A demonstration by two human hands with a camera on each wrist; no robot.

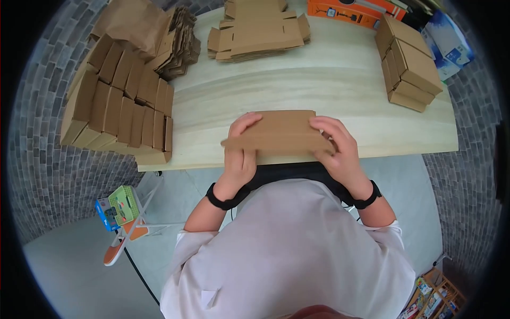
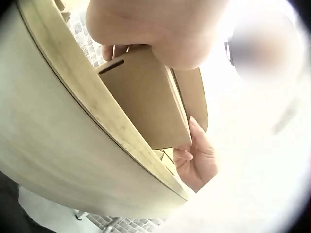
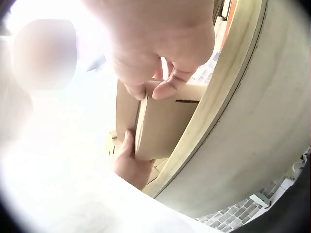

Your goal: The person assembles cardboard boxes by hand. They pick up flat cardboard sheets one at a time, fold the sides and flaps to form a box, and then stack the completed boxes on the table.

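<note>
A small brown cardboard box (image 1: 281, 121) is held between both hands at the table's front edge. Its long flap (image 1: 281, 142) stands out toward the person and is slightly blurred. The left hand (image 1: 241, 154) grips the box's left end, fingers over the far side and thumb near the flap. At the other end the right hand (image 1: 340, 149) holds on with bent fingers, its thumb by the flap's corner. In the left wrist view, a dark slot shows in the box's underside (image 2: 141, 102). The right wrist view shows the flap (image 3: 126, 109) angled away from the box body.
Folded boxes (image 1: 119, 106) stand in rows on the table's left, beside a stack of flattened cardboard (image 1: 183, 48). Flat box blanks (image 1: 260, 34) lie at the back. More boxes (image 1: 411, 64) are piled at right, near an orange carton (image 1: 345, 11). The table (image 1: 319, 80) has a pale wood-grain top.
</note>
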